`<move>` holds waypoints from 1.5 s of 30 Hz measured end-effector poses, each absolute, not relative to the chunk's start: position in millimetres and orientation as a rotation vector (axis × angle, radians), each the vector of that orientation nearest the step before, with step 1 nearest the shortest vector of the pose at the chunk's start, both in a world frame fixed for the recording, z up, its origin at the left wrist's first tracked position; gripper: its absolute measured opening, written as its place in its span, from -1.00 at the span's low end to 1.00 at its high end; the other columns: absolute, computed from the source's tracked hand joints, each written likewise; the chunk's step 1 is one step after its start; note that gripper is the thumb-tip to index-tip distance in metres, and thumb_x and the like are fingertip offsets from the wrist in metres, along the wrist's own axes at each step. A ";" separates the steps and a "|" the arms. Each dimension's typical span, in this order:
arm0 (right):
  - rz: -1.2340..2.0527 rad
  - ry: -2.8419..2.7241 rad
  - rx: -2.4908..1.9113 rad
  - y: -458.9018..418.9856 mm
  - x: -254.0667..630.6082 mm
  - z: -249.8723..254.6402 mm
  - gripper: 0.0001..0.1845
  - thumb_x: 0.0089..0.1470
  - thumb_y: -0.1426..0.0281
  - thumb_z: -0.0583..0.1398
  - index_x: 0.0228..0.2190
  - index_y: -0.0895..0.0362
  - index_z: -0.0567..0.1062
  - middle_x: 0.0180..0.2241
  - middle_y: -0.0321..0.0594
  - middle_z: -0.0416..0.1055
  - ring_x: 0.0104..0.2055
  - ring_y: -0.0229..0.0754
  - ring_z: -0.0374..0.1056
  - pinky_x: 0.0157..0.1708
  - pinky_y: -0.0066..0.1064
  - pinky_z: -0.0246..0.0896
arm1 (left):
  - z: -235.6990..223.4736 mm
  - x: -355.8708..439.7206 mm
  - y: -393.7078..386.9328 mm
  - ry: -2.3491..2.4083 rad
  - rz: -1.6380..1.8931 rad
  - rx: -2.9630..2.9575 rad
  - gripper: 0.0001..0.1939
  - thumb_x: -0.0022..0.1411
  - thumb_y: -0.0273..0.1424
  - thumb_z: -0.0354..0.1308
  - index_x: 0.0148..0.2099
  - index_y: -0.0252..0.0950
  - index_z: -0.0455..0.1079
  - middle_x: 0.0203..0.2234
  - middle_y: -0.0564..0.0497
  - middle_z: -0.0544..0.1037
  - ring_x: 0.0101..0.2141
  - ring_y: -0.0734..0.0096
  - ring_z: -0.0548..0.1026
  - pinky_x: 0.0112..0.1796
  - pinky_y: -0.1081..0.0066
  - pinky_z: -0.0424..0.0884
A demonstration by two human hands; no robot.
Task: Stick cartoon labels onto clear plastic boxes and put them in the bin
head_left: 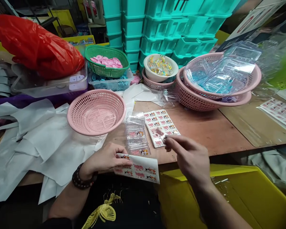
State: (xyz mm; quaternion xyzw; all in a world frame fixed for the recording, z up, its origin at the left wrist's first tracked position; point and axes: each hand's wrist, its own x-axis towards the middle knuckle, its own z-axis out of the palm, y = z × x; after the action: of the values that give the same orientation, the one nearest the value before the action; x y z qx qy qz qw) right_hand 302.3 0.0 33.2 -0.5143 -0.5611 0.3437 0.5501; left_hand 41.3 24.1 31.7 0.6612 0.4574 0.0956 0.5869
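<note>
My left hand [109, 159], with a dark bead bracelet on the wrist, grips a sheet of cat stickers [145, 169] near the table's front edge. A small, motion-blurred sticker [157, 132] with pink print is pinched in the fingertips of my right hand [189, 154]. Behind that sticker, a stack of sticker sheets [168, 119] lies flat on the table. To its left, several clear plastic cases [135, 127] overlap in a row. Cat stickers show on the nearer ones.
A pink basket [96, 111] stands behind my left hand, beside loose white backing paper [45, 143]. Pink baskets [205, 101] with clear plastic shells, a white bowl [146, 68] of small packets and a green basket [124, 60] line the back. A yellow box [228, 197] sits below the table edge.
</note>
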 end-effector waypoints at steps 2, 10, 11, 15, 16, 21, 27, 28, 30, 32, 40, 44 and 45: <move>1.120 -1.091 -1.331 32.5 299.4 31.1 -0.73 -0.10 0.20 0.43 -0.43 0.14 0.63 -0.57 -0.28 0.46 -0.60 -0.31 0.28 -0.61 -0.43 0.24 | 46.0 43.1 26.3 1.064 0.309 1.822 -0.81 0.22 -0.26 0.29 -0.33 -0.29 0.50 -0.37 0.03 0.60 -0.32 0.35 0.52 -0.30 0.40 0.39; 1.533 -0.953 -1.442 131.4 286.8 18.2 -0.47 -0.45 0.11 0.51 -0.56 0.17 0.44 -0.62 -0.41 0.29 -0.63 -0.44 0.09 -0.70 -0.56 -0.08 | 62.1 65.3 58.4 1.099 0.297 2.216 -0.82 0.33 -0.28 0.17 -0.22 -0.30 0.47 0.21 -0.17 0.41 0.13 0.07 0.43 0.13 0.08 0.36; 1.564 -0.991 -1.458 139.1 285.3 17.6 -0.47 -0.45 0.11 0.51 -0.57 0.17 0.42 -0.62 -0.41 0.28 -0.63 -0.45 0.08 -0.70 -0.56 -0.11 | 61.0 68.7 62.9 1.112 0.276 2.231 -0.80 0.34 -0.26 0.15 -0.23 -0.30 0.46 0.27 -0.19 0.33 0.18 0.04 0.39 0.17 0.04 0.31; 1.651 -1.175 -1.554 167.4 280.2 13.4 -0.53 -0.34 0.13 0.48 -0.56 0.15 0.40 -0.67 -0.43 0.24 -0.67 -0.45 0.04 -0.71 -0.56 -0.16 | 56.3 79.6 74.0 1.134 0.223 2.280 -0.72 0.37 -0.20 0.09 -0.27 -0.30 0.43 0.36 -0.23 0.16 0.20 -0.03 0.38 0.18 -0.01 0.31; 1.662 -1.223 -1.590 173.6 279.3 11.8 -0.55 -0.31 0.14 0.46 -0.56 0.15 0.40 -0.67 -0.43 0.23 -0.67 -0.45 0.03 -0.72 -0.55 -0.18 | 55.1 81.4 75.3 1.137 0.217 2.287 -0.72 0.37 -0.20 0.09 -0.28 -0.30 0.42 0.36 -0.24 0.16 0.20 -0.03 0.39 0.17 -0.01 0.33; 1.618 -1.376 -1.758 192.3 275.7 6.1 -0.62 -0.16 0.17 0.41 -0.58 0.15 0.41 -0.67 -0.40 0.26 -0.69 -0.43 0.02 -0.74 -0.53 -0.29 | 48.8 84.9 78.6 1.148 0.211 2.320 -0.71 0.38 -0.18 0.07 -0.25 -0.31 0.42 0.33 -0.28 0.21 0.23 -0.03 0.35 0.18 0.01 0.32; 1.584 -1.361 -1.811 191.2 270.1 14.1 -0.71 -0.05 0.31 0.36 -0.61 0.16 0.41 -0.72 -0.41 0.22 -0.71 -0.42 -0.01 -0.74 -0.51 -0.27 | 38.2 86.8 81.0 1.206 0.220 2.315 -0.66 0.39 -0.14 0.03 -0.24 -0.31 0.40 0.35 -0.27 0.17 0.32 -0.07 0.17 0.26 -0.02 0.20; 1.587 -1.351 -1.816 190.6 269.1 16.2 -0.71 -0.03 0.33 0.34 -0.62 0.16 0.40 -0.73 -0.41 0.21 -0.71 -0.42 -0.02 -0.74 -0.51 -0.27 | 36.4 87.5 81.0 1.213 0.224 2.311 -0.67 0.39 -0.14 0.04 -0.24 -0.31 0.39 0.36 -0.27 0.15 0.33 -0.08 0.14 0.27 -0.02 0.18; 1.588 -1.341 -1.833 189.6 267.1 19.9 -0.70 0.00 0.35 0.33 -0.63 0.16 0.39 -0.74 -0.42 0.20 -0.72 -0.42 -0.02 -0.74 -0.51 -0.27 | 33.3 89.2 81.0 1.217 0.230 2.301 -0.68 0.39 -0.15 0.04 -0.23 -0.31 0.39 0.38 -0.26 0.09 0.35 -0.09 0.09 0.29 -0.03 0.14; 1.576 -1.336 -1.853 188.8 265.3 22.8 -0.69 0.02 0.37 0.32 -0.64 0.16 0.39 -0.74 -0.42 0.21 -0.71 -0.42 -0.02 -0.73 -0.51 -0.27 | 31.1 91.0 81.2 1.214 0.225 2.283 -0.68 0.39 -0.15 0.03 -0.22 -0.31 0.38 0.39 -0.28 0.04 0.36 -0.10 0.03 0.29 -0.05 0.11; 1.529 -1.318 -1.889 185.2 260.5 27.5 -0.69 0.00 0.40 0.32 -0.66 0.16 0.38 -0.71 -0.39 0.26 -0.68 -0.42 -0.02 -0.69 -0.49 -0.27 | 27.4 95.7 83.7 1.220 0.204 2.244 -0.67 0.39 -0.14 0.04 -0.23 -0.33 0.36 0.40 -0.37 -0.05 0.37 -0.12 -0.08 0.31 -0.06 0.05; 1.503 -1.304 -1.897 184.6 260.6 26.8 -0.69 -0.07 0.36 0.36 -0.67 0.15 0.39 -0.71 -0.36 0.27 -0.66 -0.40 0.00 -0.68 -0.48 -0.25 | 25.4 97.1 85.7 1.221 0.247 2.227 -0.69 0.39 -0.16 0.05 -0.27 -0.31 0.34 0.42 -0.31 -0.09 0.38 -0.13 -0.11 0.30 -0.12 0.03; 1.499 -1.302 -1.897 184.5 260.5 26.7 -0.69 -0.09 0.34 0.37 -0.68 0.15 0.39 -0.71 -0.36 0.27 -0.66 -0.40 0.00 -0.67 -0.48 -0.25 | 24.8 97.5 86.4 1.227 0.254 2.221 -0.70 0.38 -0.17 0.06 -0.28 -0.31 0.33 0.42 -0.31 -0.10 0.38 -0.14 -0.12 0.31 -0.13 0.03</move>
State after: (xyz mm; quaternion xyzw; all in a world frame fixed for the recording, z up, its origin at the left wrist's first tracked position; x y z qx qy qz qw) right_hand 260.5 184.5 26.7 -0.6773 -0.4649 0.5352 0.1968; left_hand 97.5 86.4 24.8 0.8332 0.4604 0.0953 0.2912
